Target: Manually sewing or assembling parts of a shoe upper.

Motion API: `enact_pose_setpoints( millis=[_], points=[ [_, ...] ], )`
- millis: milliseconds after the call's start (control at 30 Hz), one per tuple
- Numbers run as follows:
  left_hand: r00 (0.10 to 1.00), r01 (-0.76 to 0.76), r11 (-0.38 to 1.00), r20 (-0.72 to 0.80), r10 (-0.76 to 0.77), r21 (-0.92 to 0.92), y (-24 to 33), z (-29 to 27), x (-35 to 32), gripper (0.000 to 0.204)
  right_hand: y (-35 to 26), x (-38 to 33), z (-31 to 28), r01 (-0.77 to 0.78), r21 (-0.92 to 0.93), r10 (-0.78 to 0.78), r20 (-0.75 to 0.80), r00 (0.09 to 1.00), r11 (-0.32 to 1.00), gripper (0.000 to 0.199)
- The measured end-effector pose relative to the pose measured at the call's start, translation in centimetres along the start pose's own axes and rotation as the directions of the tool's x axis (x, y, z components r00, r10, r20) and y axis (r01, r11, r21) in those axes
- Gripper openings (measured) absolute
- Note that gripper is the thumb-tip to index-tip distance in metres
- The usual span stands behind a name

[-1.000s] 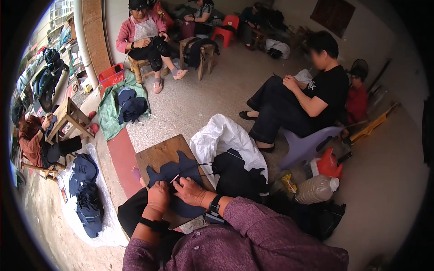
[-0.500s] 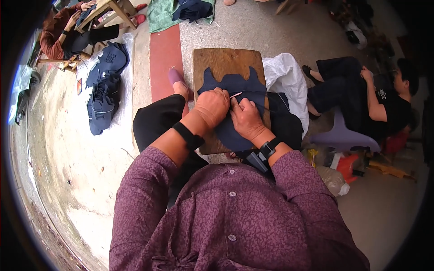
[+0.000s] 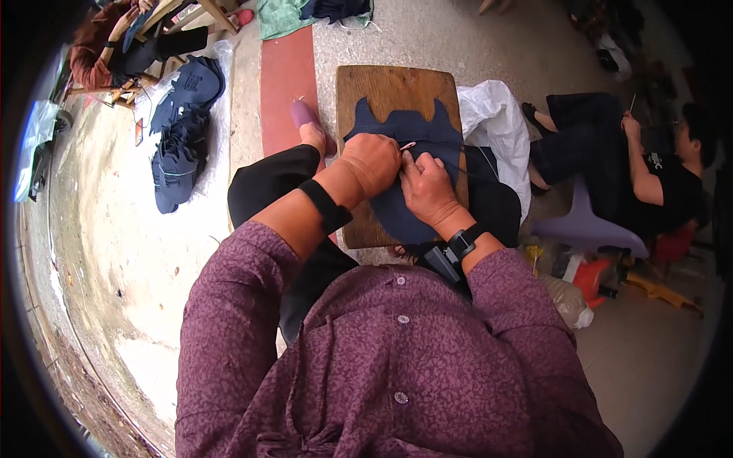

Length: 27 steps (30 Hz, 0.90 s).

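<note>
A flat navy fabric piece (image 3: pixel 405 210), shaped like a shoe upper with two pointed tabs at its far end, lies on a wooden board (image 3: pixel 397 81) over my lap. My left hand (image 3: pixel 369 166) is closed above the fabric's left side. At its fingertips a thin, pale pink, rod-like thing (image 3: pixel 409 146) sticks out to the right. My right hand (image 3: pixel 429 191) sits close beside it, fingers curled and pinching the fabric near the middle. A dark cord (image 3: pixel 450 158) trails off to the right of my fingers. The fingertips partly hide the spot being worked.
White sacking (image 3: pixel 496 122) bunches up right of the board. Piles of navy uppers (image 3: pixel 183 145) lie on plastic sheeting at the left. A seated person (image 3: pixel 657 168) is at the right, near a purple stool (image 3: pixel 588 229); another person (image 3: pixel 95 61) sits at the far left.
The view has shifted slightly, so the board sits higher and farther right. The pale tip now angles up more steeply between my hands. Both hands stay on the fabric.
</note>
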<state>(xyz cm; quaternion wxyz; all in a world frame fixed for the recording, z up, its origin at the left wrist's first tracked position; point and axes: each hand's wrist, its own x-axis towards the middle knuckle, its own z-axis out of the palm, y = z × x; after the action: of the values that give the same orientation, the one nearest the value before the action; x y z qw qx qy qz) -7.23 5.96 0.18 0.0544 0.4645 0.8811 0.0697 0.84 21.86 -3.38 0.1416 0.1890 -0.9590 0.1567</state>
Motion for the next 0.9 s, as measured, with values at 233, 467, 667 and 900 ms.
enact_pose_setpoints(
  millis=[233,467,667,900],
  points=[
    [0.995,-0.076,0.997,0.062,0.078,-0.028,-3.3,0.3,-2.6,0.022,0.0,0.1,-0.1,0.028,-0.057,-0.026,0.024,0.999,0.998,0.039],
    [0.989,0.087,0.909,-0.074,-0.128,-0.407,-8.4,-0.5,-12.2,0.01,0.3,0.0,-0.3,0.009,-0.078,-0.005,0.049,0.999,0.997,0.038],
    [0.792,-0.034,0.494,-0.325,-0.517,-0.869,-5.7,3.2,-9.8,0.011,-0.2,0.3,-0.1,0.04,-0.065,-0.038,0.028,0.999,0.997,0.039],
    [0.714,-0.469,-0.34,-0.122,-0.69,-0.815,-2.0,0.8,-4.1,0.014,-0.1,0.2,-0.2,0.002,-0.07,0.0,0.016,1.0,0.998,0.033]
  ],
)
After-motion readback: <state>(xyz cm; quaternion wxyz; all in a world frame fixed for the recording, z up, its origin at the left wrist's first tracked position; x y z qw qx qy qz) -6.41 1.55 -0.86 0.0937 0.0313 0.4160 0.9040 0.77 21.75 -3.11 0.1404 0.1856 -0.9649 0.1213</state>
